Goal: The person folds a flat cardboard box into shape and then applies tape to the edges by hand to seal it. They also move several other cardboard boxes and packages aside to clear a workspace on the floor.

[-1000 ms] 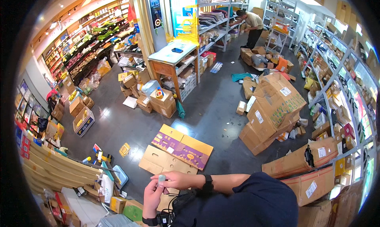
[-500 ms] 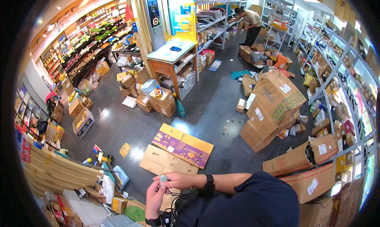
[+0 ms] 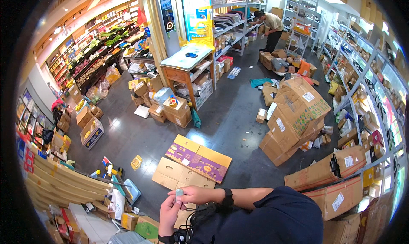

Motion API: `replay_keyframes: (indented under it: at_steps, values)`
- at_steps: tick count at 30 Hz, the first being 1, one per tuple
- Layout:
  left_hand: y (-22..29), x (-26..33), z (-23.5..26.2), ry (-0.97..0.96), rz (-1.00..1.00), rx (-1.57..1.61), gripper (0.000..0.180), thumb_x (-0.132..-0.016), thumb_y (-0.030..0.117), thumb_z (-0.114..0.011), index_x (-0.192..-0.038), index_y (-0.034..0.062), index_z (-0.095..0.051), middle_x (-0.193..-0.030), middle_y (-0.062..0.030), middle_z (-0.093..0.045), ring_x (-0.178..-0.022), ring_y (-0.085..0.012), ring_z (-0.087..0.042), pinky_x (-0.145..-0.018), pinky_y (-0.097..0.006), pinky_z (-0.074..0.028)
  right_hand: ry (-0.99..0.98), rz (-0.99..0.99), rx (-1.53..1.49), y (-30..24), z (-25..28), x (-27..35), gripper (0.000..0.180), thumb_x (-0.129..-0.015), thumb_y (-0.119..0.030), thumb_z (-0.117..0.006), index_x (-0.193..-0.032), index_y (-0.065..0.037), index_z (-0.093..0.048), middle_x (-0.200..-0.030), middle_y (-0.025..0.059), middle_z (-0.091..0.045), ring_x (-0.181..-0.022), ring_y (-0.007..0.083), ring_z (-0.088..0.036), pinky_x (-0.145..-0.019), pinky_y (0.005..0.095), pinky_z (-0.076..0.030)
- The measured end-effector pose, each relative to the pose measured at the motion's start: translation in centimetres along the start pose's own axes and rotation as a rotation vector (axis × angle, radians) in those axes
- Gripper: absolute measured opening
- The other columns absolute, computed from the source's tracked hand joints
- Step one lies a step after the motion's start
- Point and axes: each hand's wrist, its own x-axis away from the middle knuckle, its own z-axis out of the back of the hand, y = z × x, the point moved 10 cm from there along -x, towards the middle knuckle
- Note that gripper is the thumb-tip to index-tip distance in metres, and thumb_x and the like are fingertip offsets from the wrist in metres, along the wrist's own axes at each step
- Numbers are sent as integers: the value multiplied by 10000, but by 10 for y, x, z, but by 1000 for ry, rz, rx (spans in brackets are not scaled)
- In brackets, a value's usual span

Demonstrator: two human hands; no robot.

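Near the bottom of the view, my two hands meet over the flattened cardboard. Between their fingertips sits a small pale grey object (image 3: 179, 193) with a rounded end; its exact kind cannot be made out. My left hand (image 3: 169, 212), coming up from the lower edge, has its fingers closed against the object's side. My right hand (image 3: 194, 194), reaching in from the right, pinches the same object with its thumb on top. Black cables (image 3: 197, 216) hang beside my left wrist. Just beyond lies a flattened purple and brown carton (image 3: 200, 161) on the floor.
A big brown box (image 3: 294, 116) stands ahead to the right, with long cartons (image 3: 326, 169) nearer. Small boxes (image 3: 177, 112) sit by a wooden table (image 3: 187, 61). Parcel shelves (image 3: 362, 86) line the right. A person (image 3: 271, 29) bends at the far shelves. Cleaning tools (image 3: 113, 171) lie left.
My view has shifted slightly, so the room appears a little further right and lower. Both hands keep hold of the small pale object with almost no change of grip.
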Motion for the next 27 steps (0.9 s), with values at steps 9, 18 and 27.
replay_keyframes:
  at_steps: [9, 18, 27]
  values:
    - [-4, 3, -2, -1, 12, -7, 182, -954, 133, -524, -1033, -19, -586, -853, -65, -645, -712, -125, -597, -661, -246, -474, -2, -2, 11, 10, 1, 2, 420, -991, -203, -443, -1347, 19, -439, -929, 29, -591, -797, 100, -564, -762, 265, -473]
    - [-5, 11, -6, 0, 29, 13, 171, -952, 119, -526, -1029, -20, -589, -862, -65, -642, -725, -124, -594, -673, -244, -473, 12, -10, 39, 18, -3, 6, 412, -990, -205, -453, -1346, 2, -459, -997, 41, -604, -856, 112, -561, -797, 276, -475]
    - [-5, 11, -12, 4, 30, 32, 177, -949, 100, -516, -1056, -21, -589, -867, -54, -632, -743, -127, -591, -688, -248, -475, 46, 20, 82, 14, 1, 9, 415, -976, -182, -447, -1322, 46, -454, -869, 31, -589, -759, 112, -558, -719, 275, -477]
